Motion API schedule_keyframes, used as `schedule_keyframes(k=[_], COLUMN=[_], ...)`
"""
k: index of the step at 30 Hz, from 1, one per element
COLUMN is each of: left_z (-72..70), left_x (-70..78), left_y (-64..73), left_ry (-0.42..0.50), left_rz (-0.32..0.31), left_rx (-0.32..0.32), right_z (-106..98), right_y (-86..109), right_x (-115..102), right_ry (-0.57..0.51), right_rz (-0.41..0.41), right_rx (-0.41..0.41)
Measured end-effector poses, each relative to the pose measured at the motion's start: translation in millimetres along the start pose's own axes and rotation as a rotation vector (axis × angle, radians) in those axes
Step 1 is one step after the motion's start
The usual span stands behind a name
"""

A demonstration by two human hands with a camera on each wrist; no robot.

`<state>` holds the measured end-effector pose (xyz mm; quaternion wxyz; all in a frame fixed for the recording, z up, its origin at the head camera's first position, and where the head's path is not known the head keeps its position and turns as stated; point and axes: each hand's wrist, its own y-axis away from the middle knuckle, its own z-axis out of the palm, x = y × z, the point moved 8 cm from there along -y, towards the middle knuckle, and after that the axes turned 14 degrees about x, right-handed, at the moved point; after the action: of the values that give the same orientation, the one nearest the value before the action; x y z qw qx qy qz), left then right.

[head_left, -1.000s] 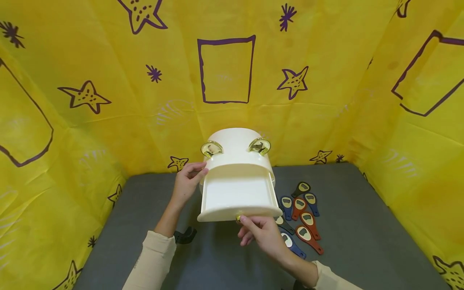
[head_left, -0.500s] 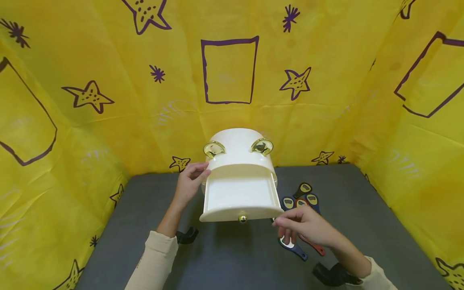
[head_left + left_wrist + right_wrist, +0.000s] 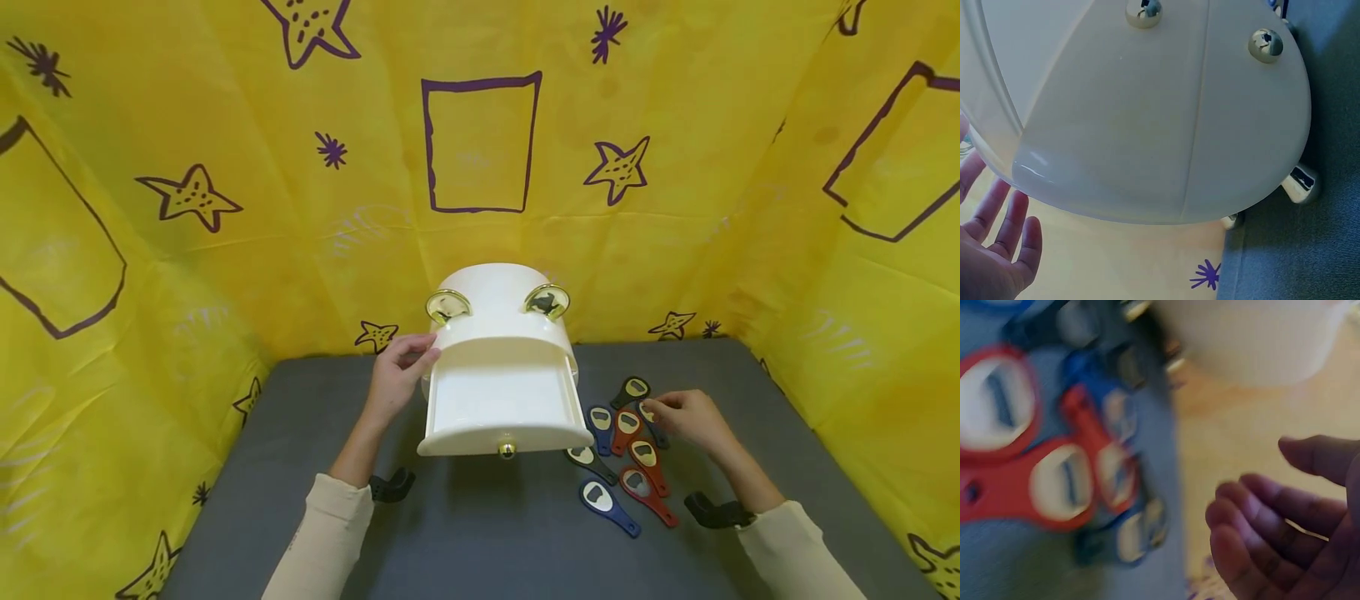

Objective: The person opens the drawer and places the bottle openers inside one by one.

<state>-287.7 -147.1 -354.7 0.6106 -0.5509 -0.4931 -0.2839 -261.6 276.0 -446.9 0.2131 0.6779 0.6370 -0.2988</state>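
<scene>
A cream drawer box [image 3: 495, 292] with gold ear-like ornaments stands on the table. Its upper drawer [image 3: 504, 442] is pulled out, its white floor in sight and a gold knob [image 3: 507, 451] at the front. My left hand [image 3: 396, 377] rests its fingers against the box's left side; in the left wrist view those fingers [image 3: 1013, 225] lie loosely extended along the curved wall. Over the far bottle openers hovers my right hand [image 3: 693, 417], its fingers [image 3: 1260, 506] loosely bent with nothing between them. A blue bottle opener [image 3: 651, 421] lies under its fingertips, near a black bottle opener [image 3: 630, 390].
Several more bottle openers lie right of the box, among them a red bottle opener [image 3: 649, 498] and a near blue bottle opener [image 3: 609, 508]. Yellow patterned cloth [image 3: 480, 242] surrounds the dark grey table [image 3: 517, 550]. The box has a lower knob [image 3: 1266, 45] and gold feet [image 3: 1300, 184].
My right hand has let go of the drawer knob and moved right and back over the bottle openers. My left hand stays at the box, and the drawer remains pulled out.
</scene>
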Motion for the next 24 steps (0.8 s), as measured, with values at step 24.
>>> schedule_keyframes(k=[24], left_z=[-0.4], left_x=[1.6], left_y=[1.1], left_ry=[-0.034], left_rz=[0.024], left_rx=[0.009], right_z=[33], right_y=[-6.4], right_x=[68], right_ry=[0.353], right_rz=[0.101], right_rx=[0.135])
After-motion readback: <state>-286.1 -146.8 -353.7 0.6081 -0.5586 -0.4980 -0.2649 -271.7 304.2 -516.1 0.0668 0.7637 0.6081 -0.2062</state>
